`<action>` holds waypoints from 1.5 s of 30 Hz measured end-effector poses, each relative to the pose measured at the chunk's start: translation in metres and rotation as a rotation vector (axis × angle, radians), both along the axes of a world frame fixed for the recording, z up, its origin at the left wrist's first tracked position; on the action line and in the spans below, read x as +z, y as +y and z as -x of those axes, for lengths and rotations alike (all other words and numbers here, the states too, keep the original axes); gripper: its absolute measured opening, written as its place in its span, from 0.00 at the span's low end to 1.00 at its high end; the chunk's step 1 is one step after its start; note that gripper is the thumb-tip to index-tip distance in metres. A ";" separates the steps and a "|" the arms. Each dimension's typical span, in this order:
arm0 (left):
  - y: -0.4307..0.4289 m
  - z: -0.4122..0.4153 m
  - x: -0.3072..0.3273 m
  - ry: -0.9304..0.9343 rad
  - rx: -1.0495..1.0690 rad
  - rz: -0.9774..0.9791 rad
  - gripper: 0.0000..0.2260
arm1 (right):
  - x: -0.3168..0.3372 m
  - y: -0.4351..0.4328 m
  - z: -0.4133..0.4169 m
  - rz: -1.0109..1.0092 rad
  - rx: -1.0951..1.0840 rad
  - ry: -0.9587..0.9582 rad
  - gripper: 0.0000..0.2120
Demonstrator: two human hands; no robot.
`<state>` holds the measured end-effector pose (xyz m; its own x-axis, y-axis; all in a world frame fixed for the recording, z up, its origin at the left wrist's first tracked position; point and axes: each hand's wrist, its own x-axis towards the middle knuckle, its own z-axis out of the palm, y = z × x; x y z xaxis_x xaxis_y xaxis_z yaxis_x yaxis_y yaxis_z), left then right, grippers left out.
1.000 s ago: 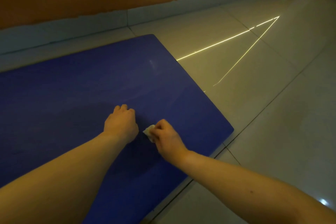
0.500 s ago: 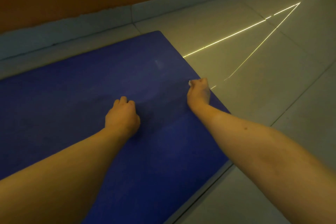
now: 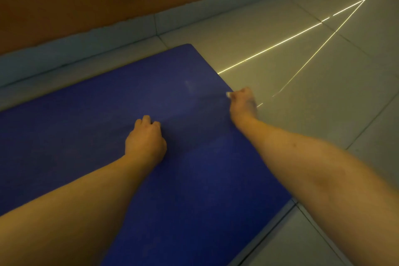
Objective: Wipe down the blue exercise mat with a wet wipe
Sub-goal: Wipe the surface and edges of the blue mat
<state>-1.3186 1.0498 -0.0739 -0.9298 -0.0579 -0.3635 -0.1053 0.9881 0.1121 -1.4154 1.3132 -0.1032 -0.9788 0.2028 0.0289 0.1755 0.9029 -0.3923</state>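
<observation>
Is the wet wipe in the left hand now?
No, the right hand grips the wet wipe at the edge of the blue mat.

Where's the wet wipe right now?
In the head view, the wipe pokes out of the right hand, at the right edge of the blue mat.

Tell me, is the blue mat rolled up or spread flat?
Spread flat: the blue mat lies level on the tiled floor, far corner down.

Blue mat flat; white wipe at right edge.
</observation>
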 end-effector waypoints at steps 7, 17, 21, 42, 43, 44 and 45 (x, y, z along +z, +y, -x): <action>-0.006 0.021 0.003 0.073 0.034 0.075 0.16 | -0.010 -0.044 0.002 0.105 -0.075 0.065 0.10; -0.016 0.035 0.002 -0.044 0.020 0.079 0.18 | -0.028 -0.136 -0.051 0.107 0.766 0.083 0.07; -0.022 0.037 -0.001 -0.085 -0.028 0.069 0.21 | -0.018 -0.072 0.023 -0.081 0.329 0.109 0.12; -0.023 0.027 -0.008 -0.051 -0.076 0.095 0.28 | -0.001 -0.054 -0.025 -0.143 0.401 -0.017 0.09; -0.024 0.028 -0.008 -0.051 -0.069 0.086 0.28 | 0.001 -0.035 -0.012 -0.172 0.271 -0.018 0.09; -0.025 0.028 -0.007 -0.053 -0.053 0.071 0.27 | 0.001 -0.023 -0.001 -0.186 0.146 -0.018 0.10; -0.025 0.029 -0.006 -0.054 -0.038 0.056 0.27 | 0.000 -0.018 0.005 -0.176 0.041 -0.028 0.11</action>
<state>-1.3476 1.0246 -0.0800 -0.9108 -0.0442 -0.4104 -0.0718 0.9961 0.0520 -1.4208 1.2951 -0.1035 -0.9871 0.1565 0.0329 0.1453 0.9639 -0.2232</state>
